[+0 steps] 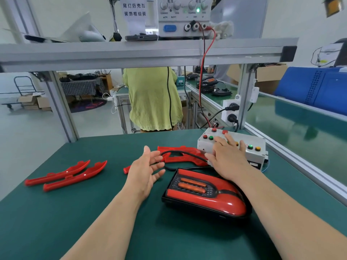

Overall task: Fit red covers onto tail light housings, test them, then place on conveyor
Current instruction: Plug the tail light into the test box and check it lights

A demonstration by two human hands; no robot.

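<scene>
Tail light housing [204, 196] lies flat on the green table mat [75, 212], near the front edge and a little right of centre. It has a black base with a glossy red cover seated on top. Two orange bars show side by side in its dark patterned panel.

Just left of the housing, the left hand [148, 169] is held above the mat, palm turned inward and fingers straight and spread wide, gripping nothing. A black cable [178, 153] loops past its fingertips; whether they touch it cannot be told. The right hand [228, 156] reaches past the far end of the housing and rests on the white test box [251, 145]. Its fingers lie straight and flat across the row of red, green and yellow buttons.

Between the hands, beyond the housing, a red frame piece [180, 156] lies on the mat against the test box, with the cable running over it. Well to the left, two slim red covers [58, 173] lie parallel and nearly touching.

A red lead [202, 72] runs down from the power supply [184, 15] on the upper shelf towards the test box, and a green lamp is lit on the supply's face. Right of the table runs the conveyor [300, 128], with a blue crate [315, 87] beyond it. Past the table's far edge stands a person in a yellow-green shirt [152, 98], back turned.
</scene>
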